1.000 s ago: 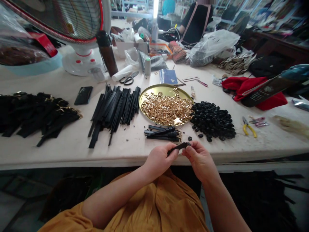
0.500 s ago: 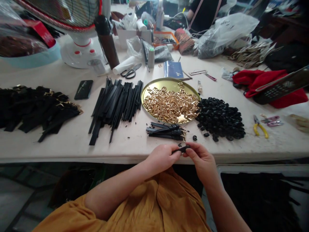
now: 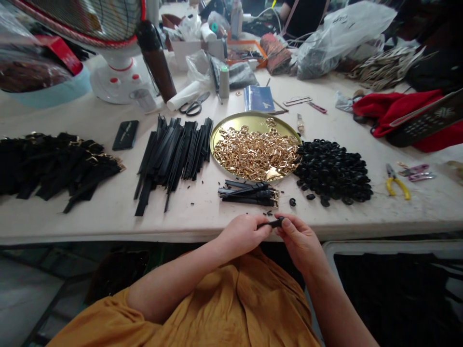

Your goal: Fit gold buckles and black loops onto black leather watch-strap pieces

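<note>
The left hand (image 3: 246,234) clasps one end of a black strap (image 3: 270,224) and the right hand (image 3: 299,239) pinches the other, above the near edge of the table (image 3: 191,221). Just beyond lie black strips (image 3: 244,193) with gold fittings (image 3: 276,198), then a round tray (image 3: 249,119) of loose fittings (image 3: 256,153), black loops (image 3: 333,171) beside it.

Garment (image 3: 231,308) was mustard-yellow, plain, loosely cut, with soft folds running down the front. Left sleeve (image 3: 104,315), same colour, was wide and ended near the elbow. Left hand (image 3: 243,235) and right hand (image 3: 301,237) were bare.
</note>
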The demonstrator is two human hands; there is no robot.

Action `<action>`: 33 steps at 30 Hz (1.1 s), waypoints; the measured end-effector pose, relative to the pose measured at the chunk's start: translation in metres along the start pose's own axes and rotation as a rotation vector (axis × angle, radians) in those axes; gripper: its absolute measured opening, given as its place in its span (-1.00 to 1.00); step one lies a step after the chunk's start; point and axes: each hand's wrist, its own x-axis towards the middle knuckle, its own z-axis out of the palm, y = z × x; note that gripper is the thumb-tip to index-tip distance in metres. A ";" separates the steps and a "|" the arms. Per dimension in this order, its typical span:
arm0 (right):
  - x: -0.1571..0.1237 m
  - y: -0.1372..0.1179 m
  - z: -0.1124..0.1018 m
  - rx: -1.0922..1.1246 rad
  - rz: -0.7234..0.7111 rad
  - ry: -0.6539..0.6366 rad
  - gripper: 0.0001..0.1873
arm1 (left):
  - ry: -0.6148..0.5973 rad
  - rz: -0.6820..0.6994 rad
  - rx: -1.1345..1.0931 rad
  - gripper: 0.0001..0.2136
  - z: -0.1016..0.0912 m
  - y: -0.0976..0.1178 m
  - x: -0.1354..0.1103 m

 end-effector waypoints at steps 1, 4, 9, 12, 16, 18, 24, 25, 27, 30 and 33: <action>-0.001 0.000 0.001 -0.025 -0.011 -0.015 -0.73 | 0.003 -0.002 -0.006 -0.72 0.001 0.000 0.000; -0.006 0.002 0.005 -0.099 -0.060 -0.069 -0.74 | 0.027 0.002 -0.019 -0.70 0.004 0.000 -0.001; -0.015 -0.002 0.011 -0.125 -0.137 0.080 -0.76 | 0.037 0.020 -0.007 -0.71 0.005 0.003 -0.005; -0.019 -0.005 0.012 -0.124 -0.140 0.149 -0.77 | 0.008 0.026 -0.077 -0.69 0.001 0.004 -0.009; -0.023 -0.004 0.017 -0.121 -0.104 0.051 -0.78 | 0.012 -0.009 -0.176 -0.65 0.000 0.004 -0.012; -0.024 -0.002 0.021 -0.160 -0.109 0.028 -0.78 | 0.010 -0.029 -0.198 -0.63 0.001 0.002 -0.011; -0.021 0.002 0.025 -0.266 -0.163 0.077 -0.78 | 0.002 -0.030 -0.256 -0.55 -0.003 -0.006 -0.009; -0.020 0.002 0.025 -0.261 -0.158 0.080 -0.78 | -0.003 -0.023 -0.278 -0.55 -0.004 -0.007 -0.010; -0.017 0.003 0.026 -0.257 -0.150 0.089 -0.78 | -0.015 -0.023 -0.324 -0.57 -0.006 -0.009 -0.011; -0.015 0.003 0.027 -0.295 -0.175 0.098 -0.79 | -0.006 -0.042 -0.343 -0.59 -0.006 -0.010 -0.011; -0.016 0.005 0.026 -0.394 -0.248 0.118 -0.82 | 0.015 -0.058 -0.335 -0.60 -0.001 -0.010 -0.009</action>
